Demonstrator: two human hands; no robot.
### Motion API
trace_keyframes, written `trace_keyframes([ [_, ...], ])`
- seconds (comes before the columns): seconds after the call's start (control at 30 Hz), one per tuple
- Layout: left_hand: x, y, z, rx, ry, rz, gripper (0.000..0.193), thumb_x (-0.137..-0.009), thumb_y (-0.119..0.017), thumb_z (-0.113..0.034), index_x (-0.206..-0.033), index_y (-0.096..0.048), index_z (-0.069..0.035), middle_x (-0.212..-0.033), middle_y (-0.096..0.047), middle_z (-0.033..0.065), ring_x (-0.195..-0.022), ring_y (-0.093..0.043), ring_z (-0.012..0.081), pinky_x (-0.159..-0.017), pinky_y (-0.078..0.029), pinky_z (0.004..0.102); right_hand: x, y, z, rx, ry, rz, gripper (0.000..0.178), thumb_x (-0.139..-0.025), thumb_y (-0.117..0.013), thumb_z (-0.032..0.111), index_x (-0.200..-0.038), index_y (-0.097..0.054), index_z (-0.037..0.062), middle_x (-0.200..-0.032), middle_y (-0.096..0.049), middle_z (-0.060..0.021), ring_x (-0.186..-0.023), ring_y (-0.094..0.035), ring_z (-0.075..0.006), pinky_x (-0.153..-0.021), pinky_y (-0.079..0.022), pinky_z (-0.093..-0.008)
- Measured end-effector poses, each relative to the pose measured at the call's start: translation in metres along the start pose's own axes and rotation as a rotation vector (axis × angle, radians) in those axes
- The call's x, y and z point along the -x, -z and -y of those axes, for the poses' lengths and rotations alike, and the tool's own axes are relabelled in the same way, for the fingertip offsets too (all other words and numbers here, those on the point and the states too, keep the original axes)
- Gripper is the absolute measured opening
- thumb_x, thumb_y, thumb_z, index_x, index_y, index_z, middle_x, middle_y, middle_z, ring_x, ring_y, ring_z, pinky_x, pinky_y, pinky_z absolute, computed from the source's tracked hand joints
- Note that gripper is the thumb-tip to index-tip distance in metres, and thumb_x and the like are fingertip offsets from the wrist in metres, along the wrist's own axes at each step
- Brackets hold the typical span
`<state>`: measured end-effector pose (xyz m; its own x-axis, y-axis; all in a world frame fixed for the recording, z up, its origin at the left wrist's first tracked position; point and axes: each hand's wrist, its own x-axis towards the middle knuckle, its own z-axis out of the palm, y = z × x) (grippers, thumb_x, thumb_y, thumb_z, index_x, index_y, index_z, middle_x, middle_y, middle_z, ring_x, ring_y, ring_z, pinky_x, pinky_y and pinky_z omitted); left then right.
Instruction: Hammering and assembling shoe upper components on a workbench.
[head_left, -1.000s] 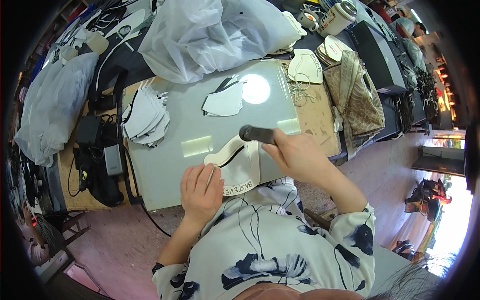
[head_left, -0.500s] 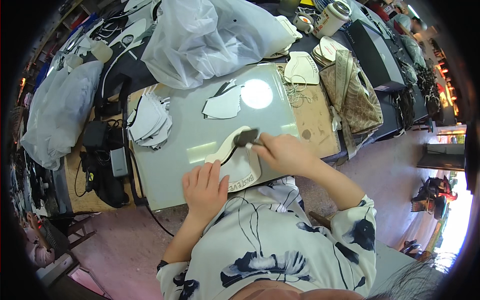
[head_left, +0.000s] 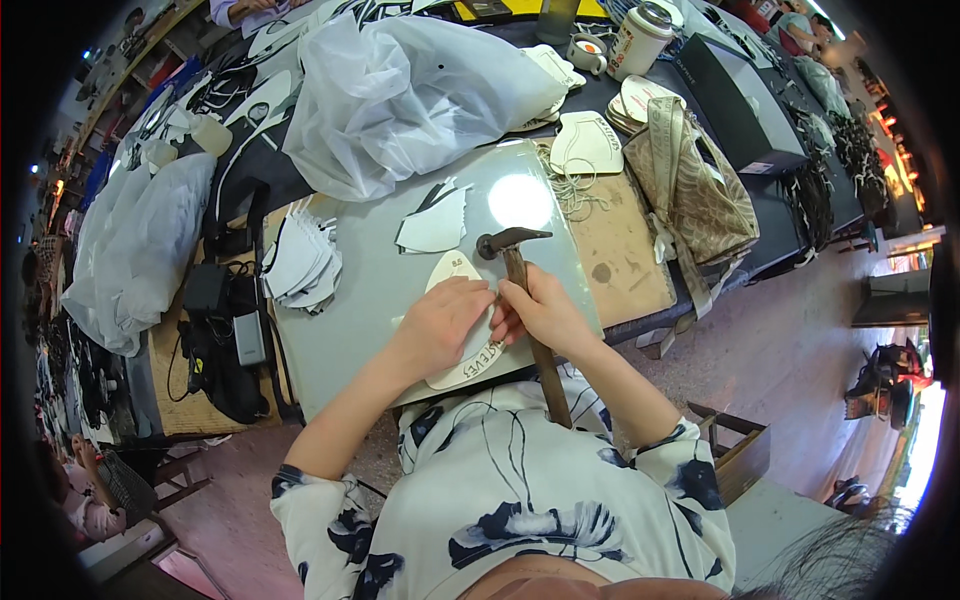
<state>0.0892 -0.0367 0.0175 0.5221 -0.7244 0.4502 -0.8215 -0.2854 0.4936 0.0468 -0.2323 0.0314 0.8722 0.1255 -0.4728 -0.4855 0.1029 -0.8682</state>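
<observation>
A cream, curved flat piece (head_left: 455, 376) with dark lettering lies near the front edge of the grey-green work board (head_left: 375, 290). Over its middle rests my left hand (head_left: 447, 322), its fingers bent and pressed together at the piece's inner edge; the thumb is mostly hidden. Beside it, my right hand (head_left: 545, 312) has its fingertips almost meeting the left ones. A hammer (head_left: 545, 365) with a wooden handle is held in the right hand, its dark head pointing away from me and its handle end near my lap. What lies between the fingertips is hidden.
White cut pieces (head_left: 300, 262) are stacked at the board's left, with a smaller stack (head_left: 432, 225) farther back. A large plastic bag (head_left: 400, 100) bulges behind the board. To the right stand a brown patterned bag (head_left: 690, 185), a dark box (head_left: 740, 105) and a lidded cup (head_left: 640, 42).
The hammer head has lifted off the cream piece, and the handle now slants toward me. My left hand has slid up and right along the piece, close to my right fingers.
</observation>
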Motion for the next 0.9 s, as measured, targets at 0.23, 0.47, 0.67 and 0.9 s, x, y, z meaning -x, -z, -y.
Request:
trace_keyframes([
  [0.23, -0.011, -0.008, 0.002, 0.022, -0.124, -0.086, 0.025, -0.077, -0.062, -0.006, -0.101, -0.056, -0.005, -0.080, -0.055, 0.0058, -0.079, -0.057, 0.0250, -0.078, -0.049, 0.0379, 0.001, -0.006, -0.001, 0.041, 0.002, -0.047, 0.018, -0.104, -0.046, 0.017, -0.103, -0.044, -0.0007, -0.075, -0.061, -0.0101, -0.057, -0.065, -0.0174, -0.050, -0.055, -0.0286],
  [0.47, -0.013, -0.011, 0.011, 0.126, -0.113, 0.023, 0.038, -0.071, -0.062, 0.003, -0.106, -0.053, -0.006, -0.080, -0.055, 0.0043, -0.081, -0.057, 0.0263, -0.077, -0.046, 0.0376, 0.000, -0.006, -0.003, 0.037, 0.017, -0.055, 0.017, -0.104, -0.046, 0.016, -0.104, -0.047, -0.0011, -0.076, -0.062, -0.0098, -0.058, -0.066, -0.0178, -0.050, -0.055, -0.0279],
  [0.67, -0.011, -0.009, 0.010, 0.148, -0.124, 0.004, 0.037, -0.069, -0.061, 0.005, -0.103, -0.053, -0.007, -0.075, -0.056, 0.0035, -0.070, -0.056, 0.0273, -0.069, -0.046, 0.0372, 0.001, -0.006, -0.003, 0.084, 0.039, -0.063, 0.018, -0.104, -0.047, 0.017, -0.102, -0.047, -0.0006, -0.076, -0.063, -0.0103, -0.059, -0.068, -0.0186, -0.051, -0.056, -0.0282],
  [0.9, -0.011, 0.047, 0.020, -0.079, 0.047, -0.534, 0.037, -0.066, -0.058, 0.006, -0.101, -0.059, -0.006, -0.072, -0.055, 0.0046, -0.065, -0.054, 0.0247, -0.063, -0.044, 0.0354, 0.001, -0.004, 0.000, 0.086, 0.027, -0.049, 0.019, -0.102, -0.053, 0.019, -0.102, -0.047, 0.0006, -0.078, -0.065, -0.0102, -0.063, -0.069, -0.0186, -0.053, -0.054, -0.0264],
])
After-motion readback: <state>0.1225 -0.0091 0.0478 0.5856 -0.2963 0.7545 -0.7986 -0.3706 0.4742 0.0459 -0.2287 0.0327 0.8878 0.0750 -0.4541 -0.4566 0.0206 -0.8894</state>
